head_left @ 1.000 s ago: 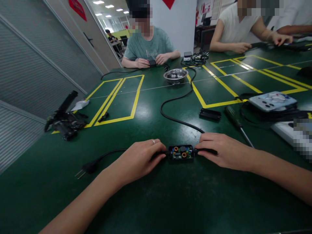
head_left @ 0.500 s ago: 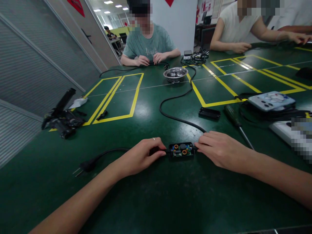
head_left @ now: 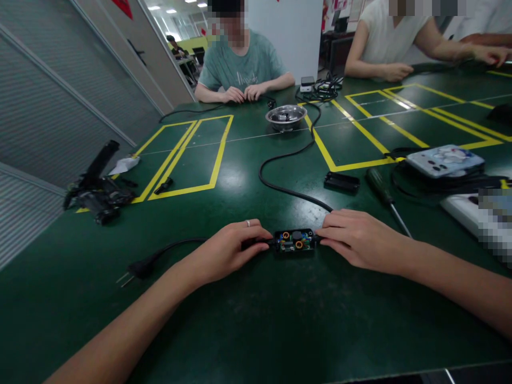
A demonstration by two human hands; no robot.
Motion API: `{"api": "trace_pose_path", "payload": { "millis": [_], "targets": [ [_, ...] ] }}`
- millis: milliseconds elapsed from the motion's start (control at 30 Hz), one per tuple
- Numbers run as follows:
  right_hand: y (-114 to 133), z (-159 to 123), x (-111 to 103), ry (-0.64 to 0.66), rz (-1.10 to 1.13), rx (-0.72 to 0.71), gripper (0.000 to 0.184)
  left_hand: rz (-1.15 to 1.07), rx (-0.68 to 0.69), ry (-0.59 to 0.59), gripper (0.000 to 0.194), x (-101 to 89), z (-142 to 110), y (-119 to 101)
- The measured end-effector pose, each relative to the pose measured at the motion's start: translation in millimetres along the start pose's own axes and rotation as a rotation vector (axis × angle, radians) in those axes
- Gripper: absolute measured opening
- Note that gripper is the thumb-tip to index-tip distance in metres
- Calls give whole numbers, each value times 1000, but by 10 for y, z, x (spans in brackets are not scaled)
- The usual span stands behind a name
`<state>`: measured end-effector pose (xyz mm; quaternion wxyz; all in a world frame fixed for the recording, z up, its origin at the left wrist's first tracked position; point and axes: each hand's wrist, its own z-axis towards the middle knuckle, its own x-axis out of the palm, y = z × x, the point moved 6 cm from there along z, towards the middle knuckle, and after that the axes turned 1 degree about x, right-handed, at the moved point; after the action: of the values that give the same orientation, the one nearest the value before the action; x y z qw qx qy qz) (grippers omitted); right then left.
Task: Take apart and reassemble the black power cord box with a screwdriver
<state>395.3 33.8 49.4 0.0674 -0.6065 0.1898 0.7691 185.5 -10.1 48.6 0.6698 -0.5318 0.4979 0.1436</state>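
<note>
Left hand (head_left: 230, 246) is pinching the plug cord (head_left: 172, 246), right hand (head_left: 362, 237) is pinching the long cable (head_left: 276, 186), open circuit box (head_left: 295, 243) is just chilling between them on the desk (head_left: 280, 320).

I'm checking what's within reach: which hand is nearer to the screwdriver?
Right. The right hand is on the near side of the screwdriver, slightly left; the left hand is farther off to its left, past the circuit board.
</note>
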Motion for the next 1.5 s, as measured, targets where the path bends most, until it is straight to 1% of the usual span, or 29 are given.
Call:
{"api": "trace_pose_path", "payload": {
  "millis": [167,267,467,500,567,667,700,733,800,867,933,1033,1133,1233,1333,1500],
  "targets": [
    [-76,10,-30,-32,16,34,24,94,-9,-59,23,29,24,45],
    [-125,13,-42,-27,20,62,24,158,2,-94,26,59,37,71],
    [-158,12,-54,-22,60,75,25,210,17,-107,27,75,30,69],
    [-172,13,-75,-36,72,76,26,214,17,-105,27,75,28,66],
    [-253,9,-152,-104,62,113,33,219,20,-105,27,74,24,56],
    [-529,-43,-292,-255,-69,277,47,223,32,-111,27,67,23,31],
    [-641,-69,-308,-274,-127,334,49,224,34,-111,27,66,23,23],
    [-749,-92,-301,-270,-181,377,51,226,33,-110,27,64,24,16],
    [-933,-128,-230,-213,-274,412,58,229,22,-102,27,62,24,10],
    [-1058,-152,-134,-148,-326,405,64,233,12,-93,27,63,23,5],
    [-1114,-159,-56,-94,-343,369,61,237,12,-93,26,62,22,-2],
    [-1101,-154,-38,-50,-333,316,45,239,21,-100,27,58,20,-13],
    [-1060,-163,-116,-38,-252,330,35,239,17,-96,27,61,21,-8],
    [-1044,-188,-172,-9,-146,385,38,241,10,-89,27,63,23,2],
    [-1051,-203,-184,-7,-113,436,42,237,4,-83,27,62,27,8],
    [-1043,-179,-186,-48,-101,438,42,231,2,-79,27,62,34,4]
  ]
}}
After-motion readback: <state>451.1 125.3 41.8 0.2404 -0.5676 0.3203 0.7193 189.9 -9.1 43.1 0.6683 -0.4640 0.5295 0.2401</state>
